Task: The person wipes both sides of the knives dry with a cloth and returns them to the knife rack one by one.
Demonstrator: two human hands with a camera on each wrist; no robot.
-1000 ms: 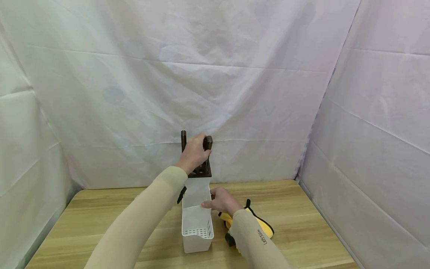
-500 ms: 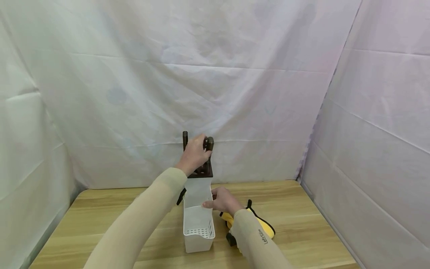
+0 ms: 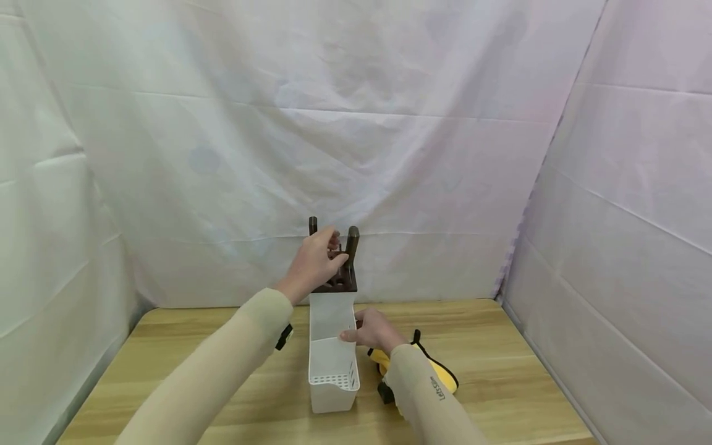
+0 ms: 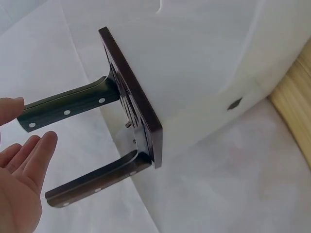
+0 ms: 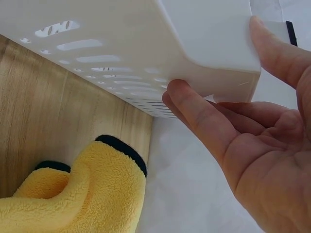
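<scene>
A tall white knife holder (image 3: 332, 318) with a dark brown slotted top (image 3: 346, 285) stands upright on the table. Two riveted handles stick up from its slots: a dark handle (image 4: 68, 108) and a brownish handle (image 4: 99, 181), apparently of knives. My left hand (image 3: 313, 259) is beside these handles, fingers loosely spread; in the left wrist view, one handle's end lies near thumb and fingertips, and contact is unclear. My right hand (image 3: 375, 330) grips the holder's right side, thumb in front and fingers (image 5: 194, 109) against the side wall.
The holder's low front basket (image 3: 334, 397) has a perforated bottom and slotted side. To the right, partly under my right sleeve, lies a fluffy yellow cloth (image 5: 104, 189) with black edging. A white sheet (image 3: 267, 179) hangs behind the wooden table (image 3: 506, 364).
My left hand has loosened from around the handles and drawn slightly left and down, exposing more of the right handle. The right hand keeps its hold on the holder.
</scene>
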